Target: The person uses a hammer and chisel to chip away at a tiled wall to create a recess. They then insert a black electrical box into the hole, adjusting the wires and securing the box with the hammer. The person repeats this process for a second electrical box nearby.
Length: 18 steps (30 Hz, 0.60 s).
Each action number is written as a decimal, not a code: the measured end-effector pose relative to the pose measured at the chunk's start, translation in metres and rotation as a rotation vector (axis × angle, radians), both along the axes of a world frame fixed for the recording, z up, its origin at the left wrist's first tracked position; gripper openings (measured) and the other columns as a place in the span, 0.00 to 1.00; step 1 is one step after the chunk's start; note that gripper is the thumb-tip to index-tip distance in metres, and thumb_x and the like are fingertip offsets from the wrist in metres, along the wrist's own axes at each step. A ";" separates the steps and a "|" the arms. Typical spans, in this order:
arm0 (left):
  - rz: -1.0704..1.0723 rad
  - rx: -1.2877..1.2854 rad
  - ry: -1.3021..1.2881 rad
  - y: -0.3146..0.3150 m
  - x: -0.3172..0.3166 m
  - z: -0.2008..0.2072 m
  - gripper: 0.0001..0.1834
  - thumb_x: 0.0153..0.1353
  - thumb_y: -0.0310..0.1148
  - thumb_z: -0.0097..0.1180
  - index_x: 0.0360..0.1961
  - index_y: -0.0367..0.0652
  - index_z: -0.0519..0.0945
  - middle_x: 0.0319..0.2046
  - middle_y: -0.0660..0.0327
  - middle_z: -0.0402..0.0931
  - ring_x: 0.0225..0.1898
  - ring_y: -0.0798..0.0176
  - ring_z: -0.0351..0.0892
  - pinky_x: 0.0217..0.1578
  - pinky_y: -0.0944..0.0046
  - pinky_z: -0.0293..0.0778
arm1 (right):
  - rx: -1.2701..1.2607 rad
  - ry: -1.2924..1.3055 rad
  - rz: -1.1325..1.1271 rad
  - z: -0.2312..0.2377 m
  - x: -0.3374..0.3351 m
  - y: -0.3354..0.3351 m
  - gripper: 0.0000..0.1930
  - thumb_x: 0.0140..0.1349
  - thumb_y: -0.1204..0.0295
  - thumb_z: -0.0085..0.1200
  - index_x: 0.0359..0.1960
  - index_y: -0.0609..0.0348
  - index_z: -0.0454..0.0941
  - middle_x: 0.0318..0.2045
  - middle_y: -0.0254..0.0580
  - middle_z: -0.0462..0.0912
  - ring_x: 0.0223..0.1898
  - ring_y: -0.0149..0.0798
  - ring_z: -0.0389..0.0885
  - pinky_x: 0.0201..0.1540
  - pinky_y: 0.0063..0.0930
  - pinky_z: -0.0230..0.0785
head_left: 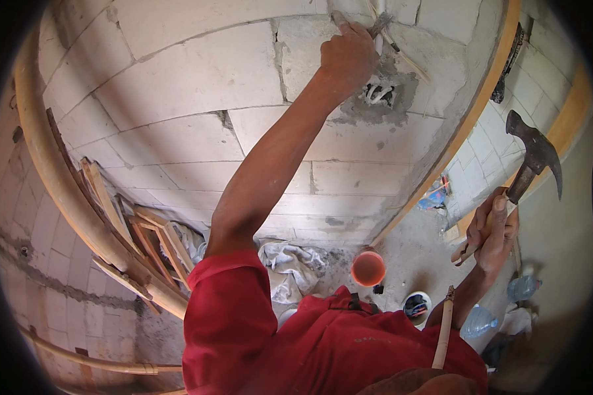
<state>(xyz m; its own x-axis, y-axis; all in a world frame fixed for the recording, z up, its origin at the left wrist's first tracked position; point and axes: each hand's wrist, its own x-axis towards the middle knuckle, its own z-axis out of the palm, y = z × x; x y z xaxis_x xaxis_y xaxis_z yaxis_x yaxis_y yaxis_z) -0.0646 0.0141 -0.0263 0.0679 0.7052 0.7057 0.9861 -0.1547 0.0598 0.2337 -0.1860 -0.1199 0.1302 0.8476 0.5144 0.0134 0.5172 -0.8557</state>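
My left hand (350, 56) is raised against the white block wall (204, 72). Its fingers are mostly curled, with one fingertip at the wall; what they hold, if anything, is hidden. Just right of its fingers lies a small grey piece (380, 25), too small to name, beside a pale cable (408, 60) running along the wall. Below this hand, a wall opening (379, 95) with pale wires inside has rough grey mortar around it. Out to the right, my right hand (493, 230) grips the handle of a claw hammer (532, 150), its dark metal head upward.
Wooden poles and boards (158, 237) lean at the left. On the floor are a crumpled whitish sheet (290, 266), an orange bucket (367, 268), a white bucket (428, 304) with dark items, and plastic bottles (479, 321). A wooden strip (464, 145) edges the wall; a stick (444, 332) rises near my chest.
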 end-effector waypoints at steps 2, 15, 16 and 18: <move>0.027 0.009 0.002 0.010 0.001 0.001 0.32 0.64 0.47 0.58 0.55 0.26 0.75 0.63 0.24 0.63 0.41 0.33 0.87 0.41 0.43 0.85 | 0.001 -0.023 0.024 -0.002 0.000 0.000 0.19 0.78 0.54 0.48 0.42 0.60 0.70 0.15 0.28 0.64 0.10 0.20 0.60 0.12 0.16 0.53; -0.670 -0.163 -0.317 -0.047 -0.028 -0.008 0.21 0.60 0.42 0.63 0.44 0.35 0.76 0.54 0.47 0.74 0.37 0.51 0.86 0.38 0.54 0.82 | 0.007 0.068 0.057 -0.002 -0.009 0.005 0.19 0.79 0.54 0.45 0.39 0.58 0.68 0.15 0.29 0.63 0.10 0.21 0.59 0.12 0.16 0.55; -0.625 -0.014 -0.224 -0.049 -0.025 -0.018 0.21 0.60 0.42 0.63 0.44 0.35 0.76 0.53 0.47 0.75 0.38 0.49 0.86 0.39 0.52 0.82 | -0.001 0.059 0.054 -0.002 -0.010 0.006 0.19 0.78 0.53 0.46 0.39 0.58 0.68 0.15 0.29 0.64 0.10 0.21 0.59 0.12 0.16 0.55; -0.505 -0.030 -0.220 -0.054 -0.016 -0.010 0.23 0.60 0.42 0.63 0.46 0.33 0.76 0.55 0.44 0.75 0.44 0.42 0.84 0.47 0.47 0.80 | -0.014 0.037 0.052 -0.003 -0.011 0.009 0.19 0.78 0.53 0.46 0.39 0.58 0.68 0.16 0.29 0.64 0.10 0.21 0.60 0.12 0.16 0.56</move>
